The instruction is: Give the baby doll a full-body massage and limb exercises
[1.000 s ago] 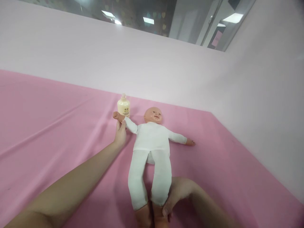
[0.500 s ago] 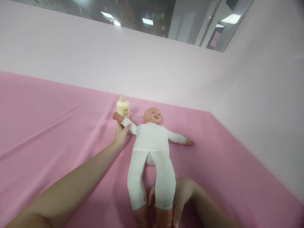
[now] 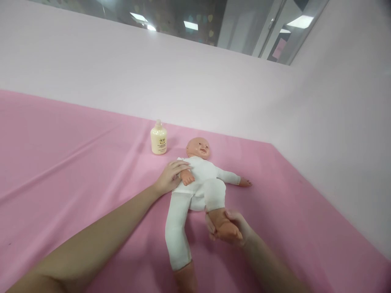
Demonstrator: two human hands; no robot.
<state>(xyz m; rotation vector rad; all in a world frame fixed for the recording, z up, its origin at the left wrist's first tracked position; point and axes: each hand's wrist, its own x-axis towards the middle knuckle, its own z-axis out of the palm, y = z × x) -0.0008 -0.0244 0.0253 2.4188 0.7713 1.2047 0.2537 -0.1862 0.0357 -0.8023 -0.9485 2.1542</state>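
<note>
A baby doll in a white suit lies on its back on a pink sheet. My left hand holds the doll's near arm, folded across its chest. My right hand grips the foot of one doll leg, bent up at the knee toward the belly. The other leg lies straight toward me. The doll's far arm stretches out to the right. A cream lotion bottle stands upright just left of the doll's head.
A pale pink wall borders the sheet at the back and right side. A window strip runs along the top of the wall. The sheet has shallow creases on the left.
My left hand has folded the doll's arm from beside the bottle onto its chest. My right hand has pushed one leg up, bending the knee.
</note>
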